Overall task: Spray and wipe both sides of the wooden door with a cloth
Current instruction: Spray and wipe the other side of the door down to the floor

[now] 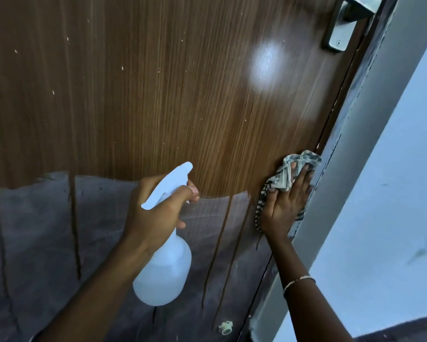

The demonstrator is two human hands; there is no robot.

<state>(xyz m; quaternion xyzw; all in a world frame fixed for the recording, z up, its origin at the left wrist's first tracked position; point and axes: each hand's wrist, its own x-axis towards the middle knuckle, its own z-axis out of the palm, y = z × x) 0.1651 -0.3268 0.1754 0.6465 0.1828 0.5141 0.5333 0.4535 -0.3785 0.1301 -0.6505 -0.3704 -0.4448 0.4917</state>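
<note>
The wooden door (182,95) stands upright straight ahead of me; my right hand (285,206) presses the cloth (286,174) flat against its right edge, nearer than my left hand (155,208), which grips the spray bottle (165,270).

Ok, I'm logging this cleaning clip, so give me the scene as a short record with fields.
brown wooden door: upper part glossy, lower part dull grey with dark drip streaks
left hand: grips white plastic spray bottle, nozzle toward door
right hand: presses crumpled grey striped cloth flat against door, beside grey frame
silver metal door handle: top right, untouched
</note>
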